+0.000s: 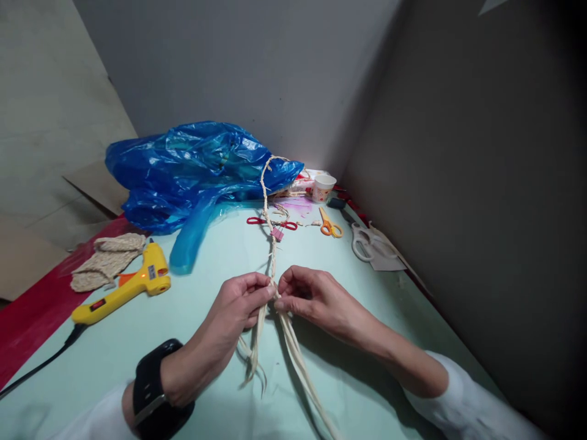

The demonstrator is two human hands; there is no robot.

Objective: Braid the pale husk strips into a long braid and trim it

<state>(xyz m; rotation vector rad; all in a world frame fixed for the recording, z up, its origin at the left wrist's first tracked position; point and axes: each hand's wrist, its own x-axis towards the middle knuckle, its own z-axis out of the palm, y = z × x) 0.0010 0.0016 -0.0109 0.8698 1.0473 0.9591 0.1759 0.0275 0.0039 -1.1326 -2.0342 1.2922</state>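
Observation:
A pale braided cord (265, 195) runs from the blue bag down to my hands, with a pink binder clip (277, 234) on it. My left hand (241, 302) pinches the braid's lower end, and a short bundle of loose strands hangs beneath it. Close beside it, my right hand (309, 296) grips a longer bundle of raffia-like strands (298, 357) between thumb and fingers. These strands trail toward the table's near edge. The fingertips of both hands almost meet where the braid divides. A black band (160, 391) is around my left wrist.
A yellow glue gun (123, 290) and a woven piece (107, 263) lie at left. Behind is a crumpled blue plastic bag (192, 165). Red-handled scissors (288, 225), orange scissors (330, 226), a paper cup (323, 188) and white-handled scissors (364, 244) lie farther back, near the grey wall (458, 153).

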